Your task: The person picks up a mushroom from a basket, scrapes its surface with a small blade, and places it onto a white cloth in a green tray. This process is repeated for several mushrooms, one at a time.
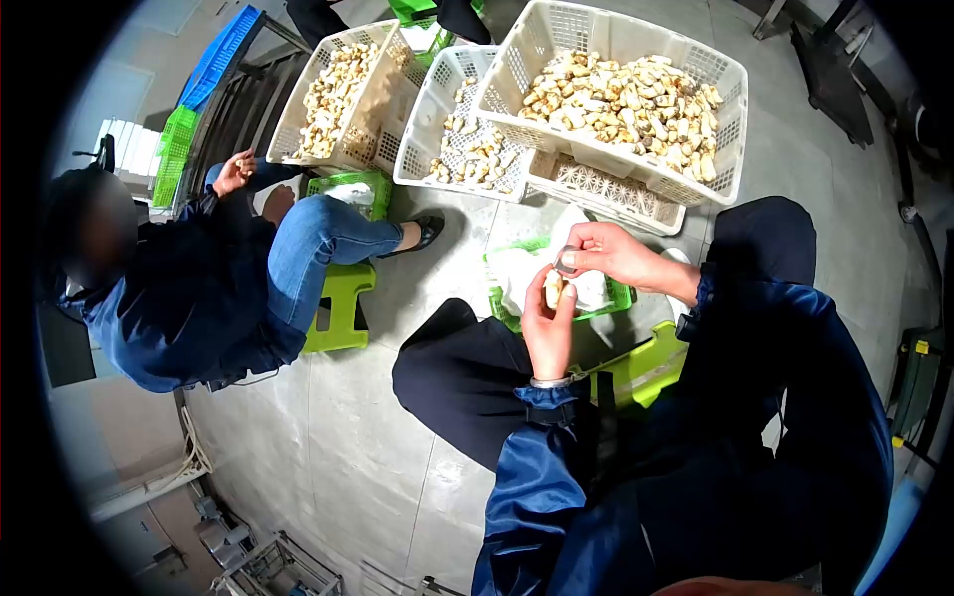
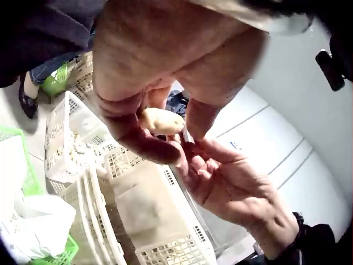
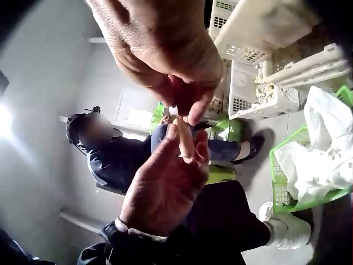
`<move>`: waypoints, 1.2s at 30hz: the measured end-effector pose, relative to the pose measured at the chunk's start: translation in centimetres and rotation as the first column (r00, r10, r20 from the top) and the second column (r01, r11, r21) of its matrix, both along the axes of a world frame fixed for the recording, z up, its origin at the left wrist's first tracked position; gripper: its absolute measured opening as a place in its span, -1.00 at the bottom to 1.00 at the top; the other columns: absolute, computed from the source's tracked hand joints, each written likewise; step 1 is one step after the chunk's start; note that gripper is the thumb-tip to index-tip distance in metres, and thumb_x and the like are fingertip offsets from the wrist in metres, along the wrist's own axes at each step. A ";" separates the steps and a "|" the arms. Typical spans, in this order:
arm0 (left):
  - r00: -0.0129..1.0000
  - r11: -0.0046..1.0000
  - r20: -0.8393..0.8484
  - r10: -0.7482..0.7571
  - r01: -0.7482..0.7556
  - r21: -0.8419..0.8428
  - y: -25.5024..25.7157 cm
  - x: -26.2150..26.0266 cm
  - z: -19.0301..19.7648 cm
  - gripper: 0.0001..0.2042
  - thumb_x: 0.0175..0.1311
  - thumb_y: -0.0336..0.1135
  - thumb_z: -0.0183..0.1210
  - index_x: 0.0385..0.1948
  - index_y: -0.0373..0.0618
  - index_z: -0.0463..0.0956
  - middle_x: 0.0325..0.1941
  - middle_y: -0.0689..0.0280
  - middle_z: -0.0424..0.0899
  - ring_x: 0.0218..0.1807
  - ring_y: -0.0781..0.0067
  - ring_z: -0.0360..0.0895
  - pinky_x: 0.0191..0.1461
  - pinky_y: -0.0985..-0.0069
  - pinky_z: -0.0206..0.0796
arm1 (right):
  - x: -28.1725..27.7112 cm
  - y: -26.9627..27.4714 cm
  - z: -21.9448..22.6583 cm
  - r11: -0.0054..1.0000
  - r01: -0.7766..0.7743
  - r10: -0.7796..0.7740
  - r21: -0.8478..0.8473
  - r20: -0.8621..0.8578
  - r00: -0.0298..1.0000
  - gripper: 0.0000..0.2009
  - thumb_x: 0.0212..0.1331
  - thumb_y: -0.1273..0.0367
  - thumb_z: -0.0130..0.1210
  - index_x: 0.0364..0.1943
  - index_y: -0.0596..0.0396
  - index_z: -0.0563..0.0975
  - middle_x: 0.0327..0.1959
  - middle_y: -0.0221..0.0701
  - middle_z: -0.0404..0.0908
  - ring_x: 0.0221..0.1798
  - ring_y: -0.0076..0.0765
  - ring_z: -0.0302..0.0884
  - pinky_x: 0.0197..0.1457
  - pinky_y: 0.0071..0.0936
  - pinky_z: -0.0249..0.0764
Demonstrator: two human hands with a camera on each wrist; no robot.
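My left hand [image 1: 549, 333] pinches a short, pale mushroom [image 1: 554, 288] upright between thumb and fingers. In the left wrist view the mushroom [image 2: 164, 121] looks smooth and cream-coloured, with a small dark spot at one end. From the right, my right hand [image 1: 618, 258] pinches a small, flat, dark-grey blade [image 1: 565, 260] close over the mushroom's top. The right wrist view has the right hand's fingertips [image 3: 194, 113] right at the mushroom's upper end, hiding most of the blade. Beneath both hands is a green basket [image 1: 505, 316] lined with a white plastic bag [image 1: 512, 273].
Ahead stand white crates: a large crate [image 1: 730, 129] heaped with mushrooms, a lower crate [image 1: 417, 149] with fewer, and another full crate [image 1: 373, 94]. A person [image 1: 189, 288] sits at left on a green stool [image 1: 343, 308]. Another green stool [image 1: 646, 368] is near my legs.
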State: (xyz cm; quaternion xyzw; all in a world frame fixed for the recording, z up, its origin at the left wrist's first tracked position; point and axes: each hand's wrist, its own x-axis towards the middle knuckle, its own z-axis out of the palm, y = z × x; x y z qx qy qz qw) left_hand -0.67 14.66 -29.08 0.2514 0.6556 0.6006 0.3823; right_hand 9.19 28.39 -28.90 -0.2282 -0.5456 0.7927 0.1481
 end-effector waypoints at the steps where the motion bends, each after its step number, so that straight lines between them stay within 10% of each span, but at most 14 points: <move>1: 0.933 0.999 0.359 -0.033 0.023 0.031 0.0 0.0 0.0 -0.65 0.29 -0.33 0.08 0.08 -0.23 0.35 -0.13 0.26 0.56 -0.23 0.53 0.53 -0.23 0.60 0.39 | 0.0 0.1 -0.4 0.999 0.004 -0.004 0.044 -0.007 1.000 -0.87 0.23 0.41 0.05 -0.39 0.20 0.43 -0.40 -0.45 0.49 -0.30 -0.60 0.46 -0.17 -0.61 0.43; 10: 0.959 0.998 0.284 -0.015 -0.004 0.065 -0.2 -0.3 -0.8 -0.67 0.33 -0.34 0.02 0.07 -0.28 0.35 -0.18 0.29 0.55 -0.24 0.56 0.51 -0.25 0.62 0.43 | 0.5 0.0 0.7 0.897 -0.089 0.054 0.432 0.094 0.994 -0.89 0.22 0.42 0.04 -0.29 0.21 0.47 -0.36 -0.47 0.50 -0.25 -0.63 0.43 -0.13 -0.61 0.39; 15: 0.962 0.999 0.272 -0.030 0.017 0.050 -0.3 -0.3 -1.0 -0.68 0.31 -0.38 0.04 0.06 -0.28 0.36 -0.23 0.31 0.55 -0.27 0.58 0.51 -0.25 0.62 0.43 | 0.3 0.8 0.5 0.997 -0.021 0.017 0.068 0.065 0.998 -0.86 0.22 0.40 0.05 -0.38 0.20 0.43 -0.41 -0.47 0.49 -0.33 -0.62 0.45 -0.22 -0.62 0.41; 20: 0.965 0.999 0.262 -0.002 -0.012 0.052 -0.5 -0.3 -1.3 -0.69 0.28 -0.41 0.08 0.04 -0.29 0.38 -0.29 0.34 0.57 -0.33 0.62 0.51 -0.27 0.64 0.43 | 0.4 0.0 0.9 0.887 -0.108 0.047 0.448 0.145 0.988 -0.85 0.22 0.39 0.06 -0.39 0.20 0.44 -0.40 -0.48 0.49 -0.31 -0.65 0.42 -0.22 -0.64 0.39; 24: 0.967 0.999 0.255 0.009 -0.022 0.045 0.0 -0.2 -0.7 -0.70 0.25 -0.44 0.10 0.01 -0.29 0.41 -0.33 0.35 0.58 -0.36 0.64 0.51 -0.29 0.65 0.43 | 0.4 1.0 -0.1 0.996 -0.057 0.052 0.073 0.067 0.996 -0.88 0.21 0.42 0.06 -0.33 0.21 0.46 -0.39 -0.49 0.49 -0.25 -0.64 0.42 -0.15 -0.62 0.39; 28: 0.982 0.998 0.181 0.048 -0.055 0.035 0.0 -0.1 -1.0 -0.71 0.22 -0.50 0.12 -0.02 -0.29 0.43 -0.34 0.37 0.57 -0.37 0.68 0.47 -0.30 0.69 0.37 | 0.2 -0.1 0.3 0.873 -0.029 0.027 0.487 0.012 1.000 -0.82 0.20 0.39 0.08 -0.48 0.17 0.40 -0.50 -0.51 0.41 -0.39 -0.62 0.45 -0.30 -0.65 0.42; 32: 0.991 0.998 0.122 0.058 -0.062 0.024 0.1 0.3 -0.4 -0.73 0.19 -0.52 0.14 -0.05 -0.28 0.46 -0.36 0.41 0.55 -0.37 0.72 0.42 -0.32 0.74 0.29 | 0.1 0.5 0.4 0.999 0.026 -0.028 0.035 0.059 0.998 -0.82 0.20 0.38 0.08 -0.46 0.18 0.41 -0.50 -0.50 0.42 -0.36 -0.63 0.43 -0.25 -0.64 0.42; 36: 0.995 0.995 0.029 0.095 -0.094 -0.020 0.0 0.1 -0.8 -0.72 0.16 -0.49 0.17 -0.07 -0.28 0.47 -0.35 0.40 0.55 -0.36 0.71 0.42 -0.31 0.74 0.29 | 0.0 -0.1 0.5 0.961 -0.017 0.004 0.277 0.049 0.999 -0.83 0.19 0.38 0.09 -0.45 0.19 0.41 -0.48 -0.51 0.47 -0.43 -0.63 0.40 -0.32 -0.61 0.39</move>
